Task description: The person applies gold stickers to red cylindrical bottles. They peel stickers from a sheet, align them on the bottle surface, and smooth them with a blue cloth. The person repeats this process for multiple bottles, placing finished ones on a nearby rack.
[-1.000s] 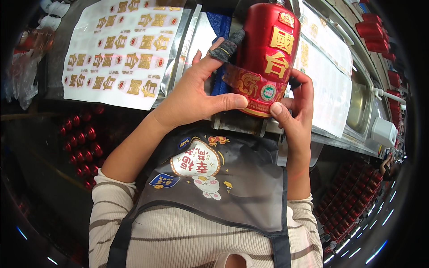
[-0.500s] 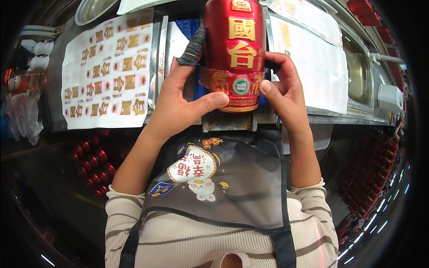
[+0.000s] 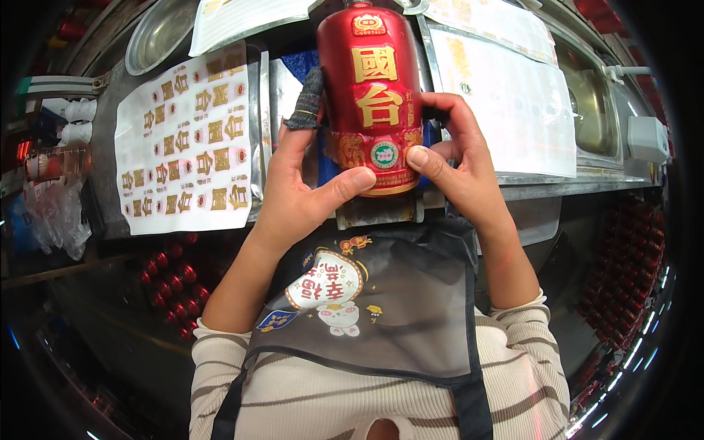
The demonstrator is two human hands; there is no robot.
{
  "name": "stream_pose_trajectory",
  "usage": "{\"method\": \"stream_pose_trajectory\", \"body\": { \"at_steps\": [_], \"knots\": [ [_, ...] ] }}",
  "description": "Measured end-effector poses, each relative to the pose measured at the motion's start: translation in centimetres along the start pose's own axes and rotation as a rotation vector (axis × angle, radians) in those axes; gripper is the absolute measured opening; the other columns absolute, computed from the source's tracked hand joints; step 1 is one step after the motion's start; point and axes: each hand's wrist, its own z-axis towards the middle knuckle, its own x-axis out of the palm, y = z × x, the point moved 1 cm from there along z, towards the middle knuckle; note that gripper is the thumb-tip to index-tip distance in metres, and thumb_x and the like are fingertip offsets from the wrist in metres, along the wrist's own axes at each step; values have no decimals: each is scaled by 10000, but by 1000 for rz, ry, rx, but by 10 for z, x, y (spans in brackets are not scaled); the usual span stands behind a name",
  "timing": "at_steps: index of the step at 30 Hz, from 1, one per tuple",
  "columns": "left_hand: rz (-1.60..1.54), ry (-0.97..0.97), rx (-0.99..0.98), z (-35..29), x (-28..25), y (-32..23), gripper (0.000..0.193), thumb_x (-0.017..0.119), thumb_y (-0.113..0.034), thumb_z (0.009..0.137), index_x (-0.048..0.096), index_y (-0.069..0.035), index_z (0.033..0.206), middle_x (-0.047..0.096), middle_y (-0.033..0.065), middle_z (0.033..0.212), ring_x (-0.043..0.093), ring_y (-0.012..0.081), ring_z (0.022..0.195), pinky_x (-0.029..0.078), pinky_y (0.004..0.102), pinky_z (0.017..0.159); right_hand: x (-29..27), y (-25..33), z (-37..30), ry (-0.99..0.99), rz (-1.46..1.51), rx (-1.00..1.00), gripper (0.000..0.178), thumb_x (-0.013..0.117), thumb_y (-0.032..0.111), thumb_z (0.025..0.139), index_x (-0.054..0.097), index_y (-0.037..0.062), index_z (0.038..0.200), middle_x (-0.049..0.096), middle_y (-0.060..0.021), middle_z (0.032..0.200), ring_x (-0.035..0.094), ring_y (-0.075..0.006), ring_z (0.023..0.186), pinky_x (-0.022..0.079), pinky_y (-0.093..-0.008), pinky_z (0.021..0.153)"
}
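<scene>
A glossy red, round-shouldered bottle with raised gold characters lies between the person's two hands, base toward the body and neck pointing away. The left hand clasps its left side: the thumb presses the lower front near the base, while a finger in a dark grey knitted sleeve extends along the flank. The right hand grips the lower right, thumb on the front beside a round green-and-white seal, index finger bent toward the side; its other fingers are mostly hidden. Most of the bottle extends beyond both thumbs. A grey metal bracket shows just below the base; whether they touch is unclear. A white paper sheet with gold decals lies to the left.
</scene>
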Motion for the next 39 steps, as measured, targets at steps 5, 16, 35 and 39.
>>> {"method": "stream_pose_trajectory", "body": {
  "at_steps": [5,16,35,39],
  "knots": [
    [-306,-94,-49,11,16,-19,724,836,-241,829,488,15,1410,585,135,1300,553,214,1220,407,356,1072,-1,7,4,-20,98,77,547,774,246,883,504,8,1295,589,-79,1172,581,-14,663,422,-167,535],
    [-184,-94,-64,11,14,-10,571,802,-185,862,531,17,1322,592,117,1258,569,186,1179,425,341,1042,0,12,5,-13,107,124,517,768,225,884,504,7,1270,577,-106,1234,647,-53,751,484,-173,627],
    [62,-85,-66,9,7,-7,542,842,-258,817,597,-4,1228,619,102,1168,559,182,1119,438,346,988,17,17,5,-88,43,87,580,797,228,843,466,7,1265,644,-121,1101,638,-55,723,493,-175,598],
    [-217,-127,-35,6,10,-3,594,837,-252,830,573,11,1293,601,122,1245,529,191,1184,413,352,1035,6,17,3,-45,79,125,627,807,223,828,480,3,1316,606,-117,1195,595,-35,690,464,-168,579]
  ]
}}
